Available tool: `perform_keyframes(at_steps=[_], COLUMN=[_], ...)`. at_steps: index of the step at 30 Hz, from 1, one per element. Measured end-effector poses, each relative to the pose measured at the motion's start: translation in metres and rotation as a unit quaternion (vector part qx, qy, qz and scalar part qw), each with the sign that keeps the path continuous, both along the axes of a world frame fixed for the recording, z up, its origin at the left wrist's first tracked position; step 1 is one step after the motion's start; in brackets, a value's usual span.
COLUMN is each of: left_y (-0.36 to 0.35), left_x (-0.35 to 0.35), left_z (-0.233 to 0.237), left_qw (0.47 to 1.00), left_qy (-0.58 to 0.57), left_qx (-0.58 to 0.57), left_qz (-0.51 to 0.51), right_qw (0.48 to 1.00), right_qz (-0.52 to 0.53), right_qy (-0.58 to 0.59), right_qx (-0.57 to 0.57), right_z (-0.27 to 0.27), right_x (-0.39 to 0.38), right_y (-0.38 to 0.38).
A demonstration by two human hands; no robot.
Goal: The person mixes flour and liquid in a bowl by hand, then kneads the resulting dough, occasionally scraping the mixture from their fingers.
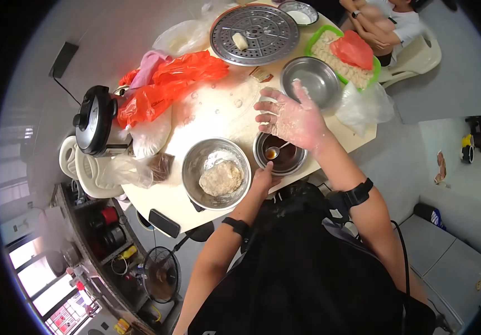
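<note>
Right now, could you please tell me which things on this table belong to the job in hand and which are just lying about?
In use: round steel bowl of dough; small steel bowl of dark liquid with its metal spoon; left hand at its rim; floury right hand open above.
Lying about: orange plastic bags; perforated round steel steamer tray; black cooker; black phone.

Bare tabletop (218, 114) beside red bags (168, 84)
</note>
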State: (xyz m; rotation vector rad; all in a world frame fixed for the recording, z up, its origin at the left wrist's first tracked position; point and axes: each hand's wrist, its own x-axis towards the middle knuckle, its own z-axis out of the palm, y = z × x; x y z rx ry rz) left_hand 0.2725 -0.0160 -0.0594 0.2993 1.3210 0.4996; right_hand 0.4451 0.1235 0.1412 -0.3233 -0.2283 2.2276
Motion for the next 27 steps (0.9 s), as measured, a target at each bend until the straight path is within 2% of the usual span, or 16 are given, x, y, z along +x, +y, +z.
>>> perform_keyframes(at_steps=[6,9,17,19,20,21,27], left_y=[0.000,0.000,0.017,0.032,0.042,0.051,0.138], left_x=[0.005,0.006,-0.042,-0.057,-0.070,-0.082,-0.140], left_z=[0.016,0.057,0.152,0.167,0.163,0.159,0.123], left_qw=[0.999,0.999,0.998,0.998,0.996,0.995,0.985], left_qy=[-0.002,0.013,-0.046,-0.041,-0.045,-0.049,-0.014], left_qx=[0.035,0.036,0.029,0.051,0.064,0.076,0.140], left_qz=[0.019,0.010,0.012,0.024,0.030,0.037,0.096], right_qw=[0.996,0.993,0.966,0.970,0.972,0.975,0.976], right_qz=[-0.079,-0.114,-0.172,-0.178,-0.179,-0.193,-0.112], right_qy=[0.043,0.042,0.187,0.153,0.138,0.110,0.157], right_qx=[0.016,0.012,0.041,0.060,0.068,0.026,0.095], right_z=[0.038,0.045,0.070,0.083,0.092,0.108,0.116], right_x=[0.017,0.016,0.017,0.011,0.005,-0.002,-0.028], right_y=[-0.027,-0.036,-0.050,-0.049,-0.049,-0.051,-0.050])
